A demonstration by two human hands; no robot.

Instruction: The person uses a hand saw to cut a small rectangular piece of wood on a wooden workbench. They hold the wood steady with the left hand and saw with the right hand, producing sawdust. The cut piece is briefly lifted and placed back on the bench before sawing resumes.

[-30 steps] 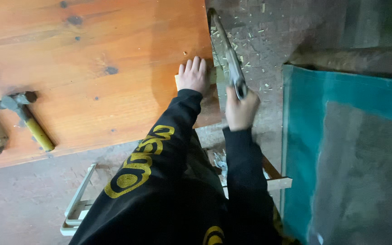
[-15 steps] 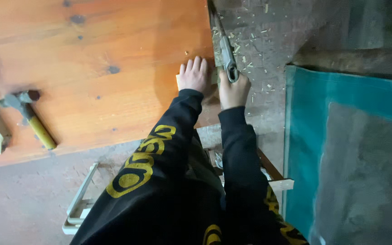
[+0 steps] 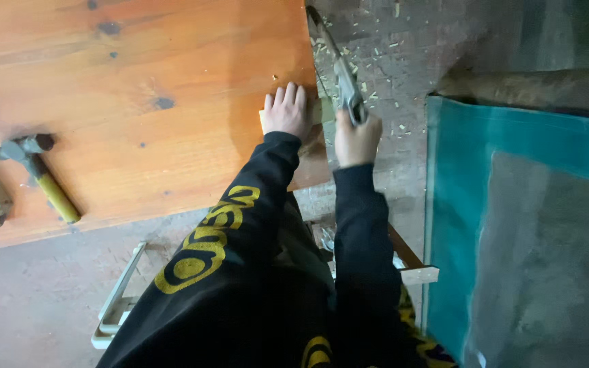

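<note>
Left hand (image 3: 286, 112) flat, fingers spread, pressing small wood piece (image 3: 321, 110) at right edge of orange wooden table (image 3: 138, 88). Right hand (image 3: 356, 140) fisted around handsaw (image 3: 335, 61) handle, blade angled across the piece just beyond the table edge. Sawdust chips on concrete floor (image 3: 403, 61). Hammer (image 3: 39, 174) lies far left on table, well apart.

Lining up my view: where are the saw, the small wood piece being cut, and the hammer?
saw (image 3: 339, 65): head view, on the blade.
wood piece (image 3: 322, 109): head view, on its end beside the blade.
hammer (image 3: 56, 197): head view, on the yellow handle.
</note>
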